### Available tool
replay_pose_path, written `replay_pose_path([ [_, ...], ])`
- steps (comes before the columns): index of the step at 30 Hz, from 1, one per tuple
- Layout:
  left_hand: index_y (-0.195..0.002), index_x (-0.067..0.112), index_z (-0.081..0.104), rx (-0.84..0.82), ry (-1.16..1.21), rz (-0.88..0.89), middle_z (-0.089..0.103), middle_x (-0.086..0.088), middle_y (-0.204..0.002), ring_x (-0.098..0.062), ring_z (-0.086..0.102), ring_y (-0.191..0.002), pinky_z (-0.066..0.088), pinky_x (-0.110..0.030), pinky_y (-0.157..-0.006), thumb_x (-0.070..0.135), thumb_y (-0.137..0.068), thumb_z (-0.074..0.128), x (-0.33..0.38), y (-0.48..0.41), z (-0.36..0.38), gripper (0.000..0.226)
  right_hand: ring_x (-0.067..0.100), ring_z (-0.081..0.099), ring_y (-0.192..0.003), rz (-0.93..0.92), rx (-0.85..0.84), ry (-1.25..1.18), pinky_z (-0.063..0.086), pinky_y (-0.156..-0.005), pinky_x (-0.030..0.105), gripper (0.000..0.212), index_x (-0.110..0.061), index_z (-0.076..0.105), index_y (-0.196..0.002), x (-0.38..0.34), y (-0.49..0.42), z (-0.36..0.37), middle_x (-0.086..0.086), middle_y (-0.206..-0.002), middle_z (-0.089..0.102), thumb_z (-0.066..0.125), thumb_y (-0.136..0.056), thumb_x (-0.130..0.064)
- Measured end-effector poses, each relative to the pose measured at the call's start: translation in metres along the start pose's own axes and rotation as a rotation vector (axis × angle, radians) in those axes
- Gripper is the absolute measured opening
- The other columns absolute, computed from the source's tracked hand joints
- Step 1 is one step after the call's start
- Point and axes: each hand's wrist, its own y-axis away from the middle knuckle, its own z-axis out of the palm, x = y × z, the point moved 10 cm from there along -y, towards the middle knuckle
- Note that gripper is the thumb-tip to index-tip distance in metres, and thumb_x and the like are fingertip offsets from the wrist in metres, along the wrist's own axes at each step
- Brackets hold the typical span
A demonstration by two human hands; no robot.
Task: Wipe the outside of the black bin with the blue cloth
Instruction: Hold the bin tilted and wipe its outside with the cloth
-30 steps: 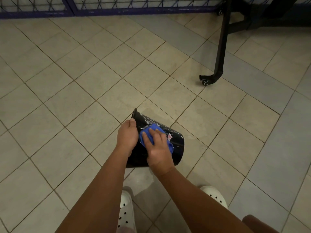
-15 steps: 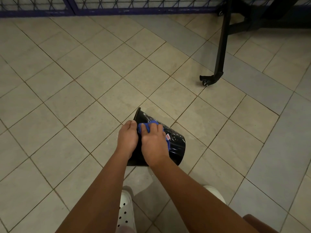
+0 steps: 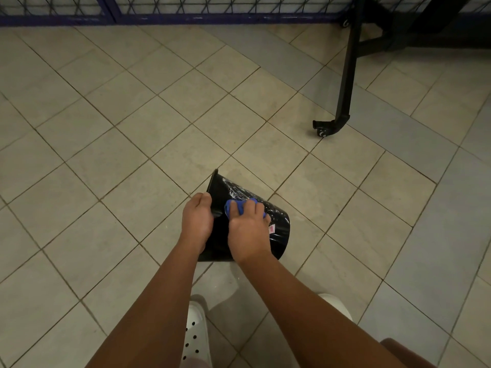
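From the head view, the black bin (image 3: 279, 229) is tipped on its side over the tiled floor (image 3: 132, 155), just ahead of your white shoes (image 3: 195, 333); its long axis runs from the open rim at the left to the closed base at the right, with the outer wall turned up towards you. Your left hand (image 3: 198, 219) grips the rim, fingers curled over its edge; your right hand (image 3: 247, 235) lies on the upper wall with its fingers bent over the bunched blue cloth (image 3: 240, 209), pressing it onto the plastic. White wet streaks (image 3: 236, 191) lie just beyond the cloth, up towards the far part of the rim, so the right hand is plainly the nearer one to reach them; the wall towards the base lies to the right of your fingers. I judge the next stroke goes along that axis, while the left hand steadies or turns the bin. A small pink label (image 3: 271, 229) sits on the wall beside your right hand; its writing is too small to read.
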Motion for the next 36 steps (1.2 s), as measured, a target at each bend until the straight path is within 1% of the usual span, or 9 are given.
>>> replay_pose_path([
  [4,-0.093,-0.002,0.061,-0.011,0.014,-0.011,0.065,-0.025,-0.093,-0.029,0.06,-0.081,0.05,-0.048,-0.081,0.019,-0.096,0.041,-0.005,-0.002,-0.001,0.028,0.038,0.028,-0.12,-0.065,0.039,-0.039,0.025,-0.105,0.058,0.06,-0.005,0.025,-0.141,-0.011,0.009,0.006,0.023,-0.129,0.032,0.052,-0.087,-0.01],
  [9,-0.098,-0.001,0.061,0.003,0.067,-0.047,0.067,-0.022,-0.095,-0.034,0.063,-0.086,0.051,-0.044,-0.079,0.021,-0.097,0.042,-0.008,-0.002,-0.004,0.029,0.036,0.03,-0.123,-0.181,0.119,-0.17,0.028,-0.105,0.055,0.064,-0.011,0.033,-0.141,-0.009,0.005,0.004,0.019,-0.136,0.036,0.054,-0.081,-0.015],
  [14,-0.099,0.003,0.064,-0.015,0.063,-0.088,0.067,-0.022,-0.098,-0.038,0.064,-0.093,0.052,-0.05,-0.087,0.026,-0.095,0.042,-0.01,-0.003,-0.003,0.031,0.024,0.019,-0.139,-0.289,0.147,-0.261,-0.004,-0.113,0.054,0.072,-0.027,0.017,-0.145,0.006,0.022,0.0,0.002,-0.148,0.031,0.05,-0.082,-0.037],
  [16,-0.098,0.005,0.065,-0.011,0.048,-0.099,0.069,-0.021,-0.097,-0.038,0.065,-0.093,0.052,-0.049,-0.085,0.026,-0.096,0.041,-0.01,-0.004,-0.002,0.032,0.023,0.016,-0.141,-0.361,0.162,-0.242,-0.006,-0.112,0.053,0.069,-0.03,0.026,-0.143,0.011,0.019,-0.002,-0.001,-0.148,0.033,0.056,-0.082,-0.041],
  [18,-0.094,0.009,0.067,-0.02,0.05,-0.108,0.07,-0.018,-0.096,-0.035,0.067,-0.091,0.053,-0.045,-0.082,0.028,-0.097,0.04,-0.012,-0.005,0.0,0.033,0.026,0.014,-0.141,-0.402,0.167,-0.244,0.001,-0.113,0.053,0.064,-0.029,0.037,-0.139,0.011,0.016,0.004,0.002,-0.148,0.034,0.061,-0.081,-0.041],
  [23,-0.092,0.009,0.07,-0.057,-0.001,-0.077,0.073,-0.012,-0.088,-0.025,0.07,-0.083,0.055,-0.037,-0.075,0.043,-0.103,0.035,-0.011,-0.004,0.002,0.05,0.036,0.027,-0.136,-0.364,0.24,-0.34,0.03,-0.105,0.059,0.053,-0.023,0.048,-0.133,-0.006,0.022,0.009,0.01,-0.142,0.042,0.058,-0.082,-0.013],
  [27,-0.094,0.004,0.068,-0.011,-0.021,-0.066,0.071,-0.015,-0.088,-0.028,0.069,-0.084,0.055,-0.04,-0.077,0.04,-0.103,0.035,-0.011,-0.005,0.0,0.05,0.041,0.031,-0.133,-0.394,0.232,-0.273,0.03,-0.103,0.061,0.054,-0.019,0.048,-0.133,-0.016,0.013,0.003,0.014,-0.139,0.046,0.06,-0.081,-0.008],
  [32,-0.091,0.007,0.064,0.059,-0.082,-0.04,0.067,-0.015,-0.088,-0.031,0.065,-0.086,0.053,-0.041,-0.081,0.039,-0.103,0.035,-0.006,-0.006,-0.002,0.045,0.044,0.042,-0.124,-0.212,0.292,-0.266,0.039,-0.094,0.063,0.064,-0.012,0.051,-0.129,0.017,0.02,0.009,0.021,-0.127,0.053,0.072,-0.069,-0.001],
  [36,-0.088,0.005,0.063,0.056,-0.141,-0.028,0.066,-0.017,-0.085,-0.032,0.064,-0.085,0.052,-0.043,-0.08,0.039,-0.103,0.033,-0.004,-0.006,-0.002,0.048,0.044,0.046,-0.12,-0.223,0.307,-0.24,0.04,-0.095,0.061,0.064,-0.009,0.052,-0.127,0.011,0.026,0.014,0.022,-0.124,0.055,0.073,-0.068,0.0],
])
